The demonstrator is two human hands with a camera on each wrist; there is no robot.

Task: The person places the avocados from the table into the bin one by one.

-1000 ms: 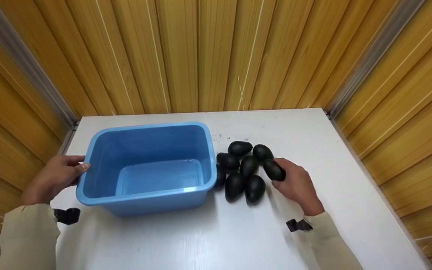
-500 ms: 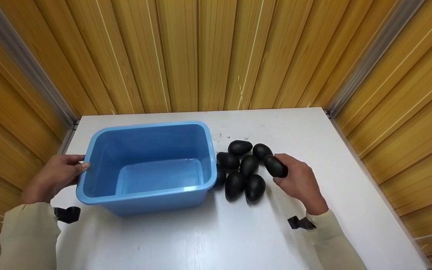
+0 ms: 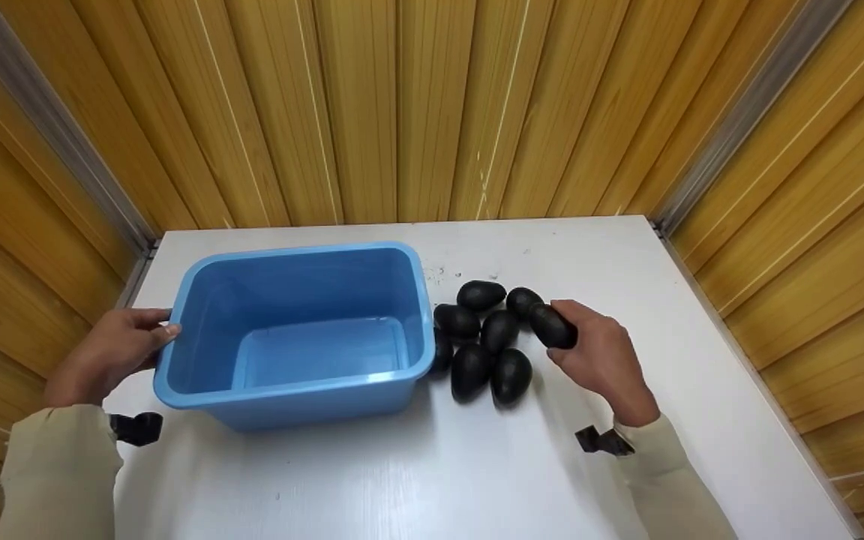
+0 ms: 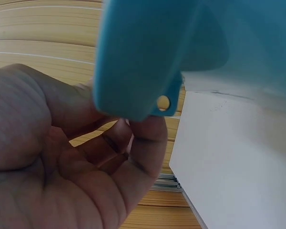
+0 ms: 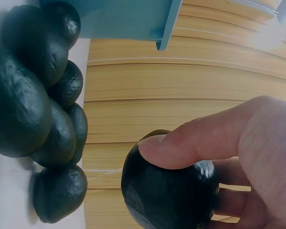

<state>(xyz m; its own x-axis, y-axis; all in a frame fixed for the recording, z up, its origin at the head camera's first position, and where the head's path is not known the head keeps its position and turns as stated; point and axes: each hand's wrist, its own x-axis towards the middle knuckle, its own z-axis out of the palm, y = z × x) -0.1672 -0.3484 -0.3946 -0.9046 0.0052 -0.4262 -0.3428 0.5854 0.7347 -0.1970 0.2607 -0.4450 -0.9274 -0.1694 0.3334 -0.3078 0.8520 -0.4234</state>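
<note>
A blue plastic tub point(image 3: 293, 386) stands on the left half of the white table, nothing inside it. My left hand point(image 3: 113, 349) grips its left rim, thumb on top and fingers curled beneath, as the left wrist view shows near the rim's small holed tab point(image 4: 169, 102). My right hand point(image 3: 601, 352) holds a dark avocado point(image 3: 552, 328), thumb on one side and fingers round the other; in the right wrist view this avocado point(image 5: 169, 191) appears raised off the table. Several more dark avocados point(image 3: 499, 331) lie clustered between the tub and my right hand.
The white table point(image 3: 372, 487) is closed in by yellow wood-patterned panels point(image 3: 432, 112) at the back and both sides. Grey metal strips point(image 3: 747, 120) run down the corners. Some small dark specks mark the tabletop behind the avocados.
My right hand has moved slightly up and right in the head view, carrying its avocado along. The left hand, the tub and the clustered avocados have stayed put.
</note>
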